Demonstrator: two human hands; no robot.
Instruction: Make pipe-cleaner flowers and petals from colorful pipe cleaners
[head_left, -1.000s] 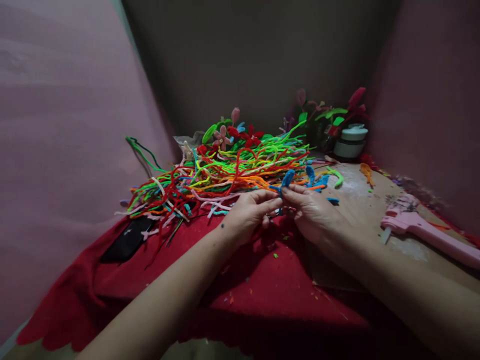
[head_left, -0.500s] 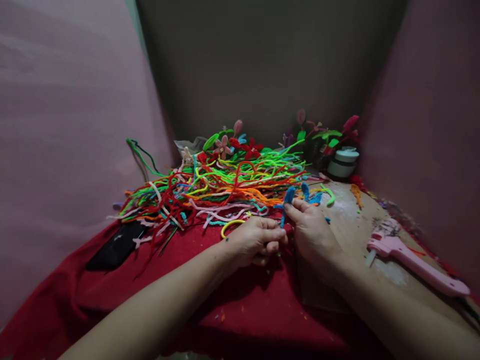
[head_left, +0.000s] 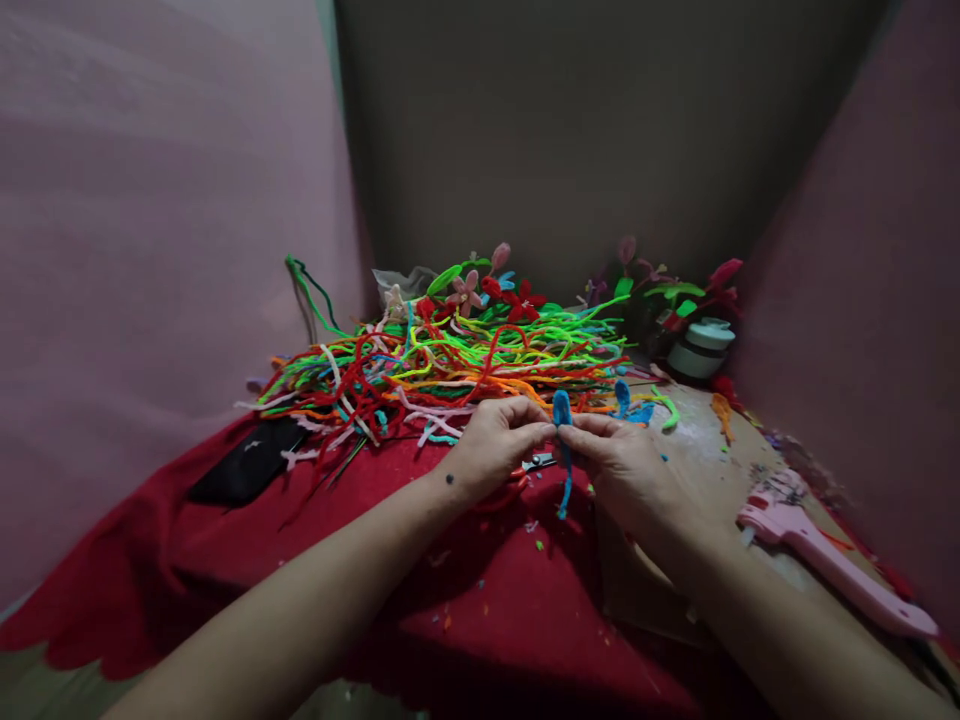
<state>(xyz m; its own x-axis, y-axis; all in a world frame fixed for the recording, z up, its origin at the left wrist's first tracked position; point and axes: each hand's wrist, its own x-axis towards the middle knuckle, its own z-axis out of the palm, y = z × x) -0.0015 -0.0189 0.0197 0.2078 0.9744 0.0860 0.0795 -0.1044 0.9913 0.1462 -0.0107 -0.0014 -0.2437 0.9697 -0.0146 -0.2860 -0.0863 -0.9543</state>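
While your left hand [head_left: 491,445] and right hand [head_left: 630,460] pinch the blue fuzzy piece [head_left: 565,455] just off centre toward four o'clock, loop [head_left: 562,402] toward twelve, tail [head_left: 565,492] toward six, a firm grip at the loop's base should prevent bending.

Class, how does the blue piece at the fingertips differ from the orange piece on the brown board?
The blue piece is held upright by the left hand and right hand; the orange piece lies on the brown board. The blue piece looks longer in the picture than the orange piece. Both have a wider, rounded end and a narrower tail.
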